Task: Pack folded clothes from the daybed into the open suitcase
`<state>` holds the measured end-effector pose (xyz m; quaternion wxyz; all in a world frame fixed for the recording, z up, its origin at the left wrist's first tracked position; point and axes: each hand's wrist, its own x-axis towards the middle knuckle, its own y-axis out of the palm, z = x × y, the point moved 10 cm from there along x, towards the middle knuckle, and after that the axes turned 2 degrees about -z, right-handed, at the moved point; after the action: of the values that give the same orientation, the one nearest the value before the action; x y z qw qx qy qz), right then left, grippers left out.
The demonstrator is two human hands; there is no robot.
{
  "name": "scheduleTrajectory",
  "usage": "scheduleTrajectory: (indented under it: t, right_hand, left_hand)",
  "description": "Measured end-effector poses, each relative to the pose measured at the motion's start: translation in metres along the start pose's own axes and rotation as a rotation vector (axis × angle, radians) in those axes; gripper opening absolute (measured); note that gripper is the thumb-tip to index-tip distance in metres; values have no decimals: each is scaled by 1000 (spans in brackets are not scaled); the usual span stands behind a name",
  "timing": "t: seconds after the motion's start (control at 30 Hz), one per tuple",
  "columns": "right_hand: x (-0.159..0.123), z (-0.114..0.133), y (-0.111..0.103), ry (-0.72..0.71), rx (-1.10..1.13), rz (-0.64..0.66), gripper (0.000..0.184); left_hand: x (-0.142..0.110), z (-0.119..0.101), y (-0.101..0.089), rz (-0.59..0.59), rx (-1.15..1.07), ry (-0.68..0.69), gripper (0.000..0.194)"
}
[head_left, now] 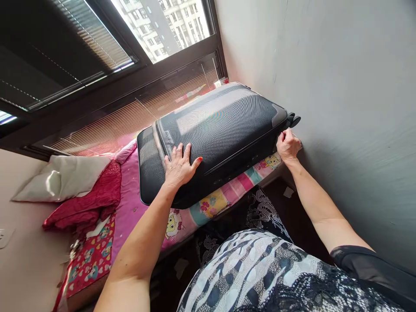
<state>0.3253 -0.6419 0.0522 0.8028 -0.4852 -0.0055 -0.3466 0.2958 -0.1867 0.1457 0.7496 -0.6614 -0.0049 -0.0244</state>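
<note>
A dark suitcase lies flat on a padded ledge, beneath the window. It fills the ledge's right part, reaching from the middle almost to the right end, with its long side running along the front edge. Its wheels point towards the grey wall at that end. A zipped pocket with a small label is on the upper face, towards the left.

The left hand is laid palm down on the suitcase, over the near long side and close to the label. Its fingers are stretched out and slightly apart, with the thumb spread away from them; they press on the surface without closing round anything. The right hand is at the suitcase's near right corner, just below the wheels, above the front edge of the ledge. Its fingers are curled in against the side; whether they are clamped on anything there cannot be told.

At the ledge's left end, a pale cushion leans against a crumpled red blanket. A red cloth with printed figures covers the front left corner. Blinds run behind the back edge.
</note>
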Motion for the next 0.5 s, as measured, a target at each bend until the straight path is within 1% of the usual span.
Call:
scheduleTrajectory:
  t: [0.17, 0.37, 0.5]
  right_hand:
    - [19, -14, -2, 60, -24, 20, 30]
    - [37, -19, -8, 55, -56, 40, 35]
    - [50, -23, -9, 33, -62, 72, 34]
  left_hand:
    - [0, -1, 0, -5, -7, 7, 79]
    - [1, 0, 2, -13, -24, 12, 80]
    - [1, 0, 2, -14, -23, 6, 80]
